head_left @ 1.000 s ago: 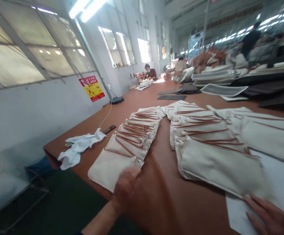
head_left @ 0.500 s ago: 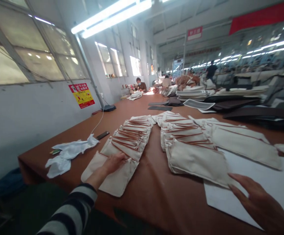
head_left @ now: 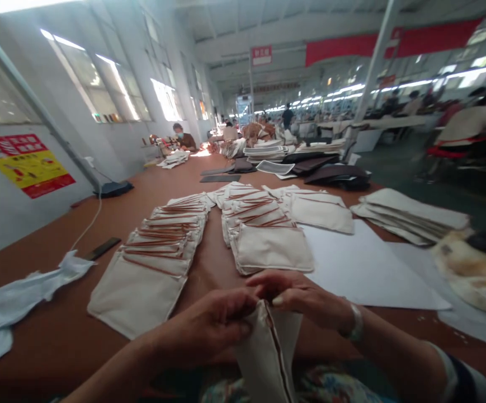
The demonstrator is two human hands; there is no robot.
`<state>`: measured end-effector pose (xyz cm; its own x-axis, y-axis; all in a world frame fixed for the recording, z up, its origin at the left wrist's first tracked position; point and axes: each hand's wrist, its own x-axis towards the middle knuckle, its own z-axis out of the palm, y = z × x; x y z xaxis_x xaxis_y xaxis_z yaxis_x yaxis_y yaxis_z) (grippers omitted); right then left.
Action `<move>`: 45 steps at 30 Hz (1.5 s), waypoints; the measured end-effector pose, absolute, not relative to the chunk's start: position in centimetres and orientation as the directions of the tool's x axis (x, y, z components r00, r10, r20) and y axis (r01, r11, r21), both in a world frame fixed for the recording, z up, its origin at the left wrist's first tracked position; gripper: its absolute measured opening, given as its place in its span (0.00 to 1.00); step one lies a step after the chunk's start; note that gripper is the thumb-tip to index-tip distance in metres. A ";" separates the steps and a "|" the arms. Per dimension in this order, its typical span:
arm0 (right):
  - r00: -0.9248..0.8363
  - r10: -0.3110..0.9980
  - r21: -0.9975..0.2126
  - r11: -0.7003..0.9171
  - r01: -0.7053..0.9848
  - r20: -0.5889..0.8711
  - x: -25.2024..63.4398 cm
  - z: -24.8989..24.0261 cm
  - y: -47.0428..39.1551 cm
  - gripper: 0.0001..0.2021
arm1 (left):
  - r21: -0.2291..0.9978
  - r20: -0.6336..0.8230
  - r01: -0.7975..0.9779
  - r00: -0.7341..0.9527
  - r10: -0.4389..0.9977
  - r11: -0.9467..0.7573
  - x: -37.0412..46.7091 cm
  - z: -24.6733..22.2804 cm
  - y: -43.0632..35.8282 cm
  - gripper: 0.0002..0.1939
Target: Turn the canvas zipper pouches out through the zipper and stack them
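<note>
Close to my body, a cream fabric pouch (head_left: 256, 354) hangs with its brown-trimmed opening running downward. My left hand (head_left: 211, 323) pinches its top corner, fingers curled in. On the other side of that corner, my right hand (head_left: 307, 299) also grips the fabric between thumb and fingers; the exact contact is partly hidden. Beyond my hands lies a pile of similar pouches (head_left: 270, 249), overlapping in a row that runs away from me. A second fanned row of pouches (head_left: 137, 294) lies to the left, brown edges showing.
White paper sheets (head_left: 364, 271) lie right of the pouches, near stacked cream pieces (head_left: 414, 215). At the left are a white cloth (head_left: 37, 291) and a dark flat bar (head_left: 104, 248). Dark pieces (head_left: 330, 170) lie farther back. A person (head_left: 184, 139) sits at the table's far end.
The view has turned right. My left hand has left the left row and my right hand the right pile. Both now hold one pouch close to my body.
</note>
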<state>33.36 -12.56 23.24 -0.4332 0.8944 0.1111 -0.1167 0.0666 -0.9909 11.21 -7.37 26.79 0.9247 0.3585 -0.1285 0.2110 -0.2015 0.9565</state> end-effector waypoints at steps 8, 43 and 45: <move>-0.143 0.971 -0.948 0.222 0.229 0.193 37.7 24.6 -17.4 0.04 | 0.972 -0.236 0.232 0.960 0.150 0.042 17.3 27.8 -4.6 0.16; -0.031 0.994 -0.966 -0.091 0.242 -0.101 41.4 23.8 -16.1 0.17 | 0.933 -0.316 0.240 0.903 0.292 0.270 25.0 22.9 -3.9 0.04; -0.010 0.994 -0.959 -0.101 0.264 -0.108 41.1 23.8 -15.9 0.16 | 0.933 -0.326 0.249 0.891 0.315 0.261 25.0 23.0 -4.0 0.04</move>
